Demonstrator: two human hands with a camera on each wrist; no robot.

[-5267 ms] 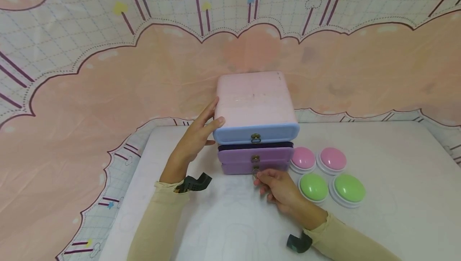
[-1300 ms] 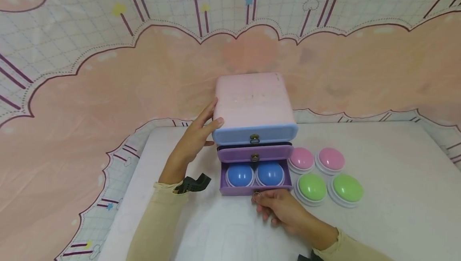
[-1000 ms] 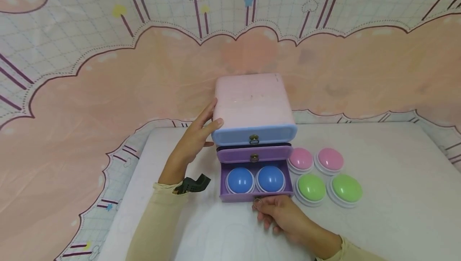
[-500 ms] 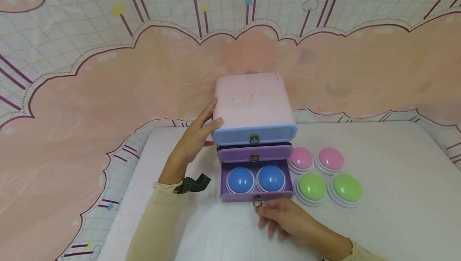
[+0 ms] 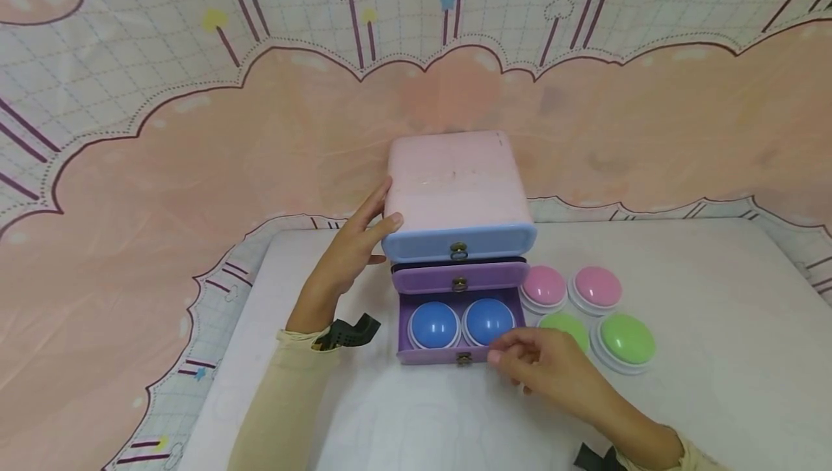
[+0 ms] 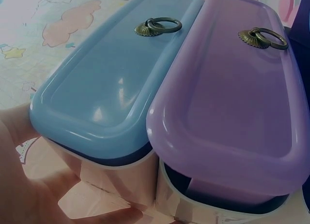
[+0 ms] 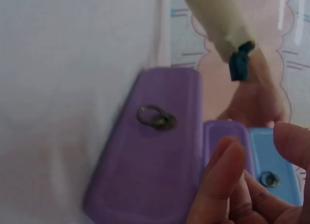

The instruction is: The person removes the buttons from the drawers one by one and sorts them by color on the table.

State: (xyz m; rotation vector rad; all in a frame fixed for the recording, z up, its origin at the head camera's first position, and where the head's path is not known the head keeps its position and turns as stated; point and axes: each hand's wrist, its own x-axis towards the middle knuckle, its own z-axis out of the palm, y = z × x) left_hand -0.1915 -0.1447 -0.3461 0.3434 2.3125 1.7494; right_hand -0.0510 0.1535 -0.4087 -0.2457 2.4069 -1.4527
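Note:
A small chest (image 5: 458,178) with a pink top stands at the back, its side touched by my left hand (image 5: 347,258), thumb near the top edge and fingers extended. Its blue top drawer (image 5: 422,245) and purple middle drawer (image 5: 422,280) are stacked above the pulled-out purple bottom drawer (image 5: 425,357). Two blue domed buttons (image 5: 434,325) with white rims sit side by side inside that drawer. At the drawer's right front corner is my right hand (image 5: 552,370), fingers loosely bent and holding nothing. The brass ring pull (image 7: 151,116) hangs free in the right wrist view.
Right of the chest, two pink domed buttons (image 5: 598,287) and two green domed buttons (image 5: 627,339) lie on the white table (image 5: 728,355). My right hand partly covers the nearer green one. A patterned cloth (image 5: 292,139) hangs behind the table.
The bottom drawer has been pulled out toward me, exposing the blue domed buttons. My right hand has let go of its ring pull and moved up and right. My left hand has stayed put.

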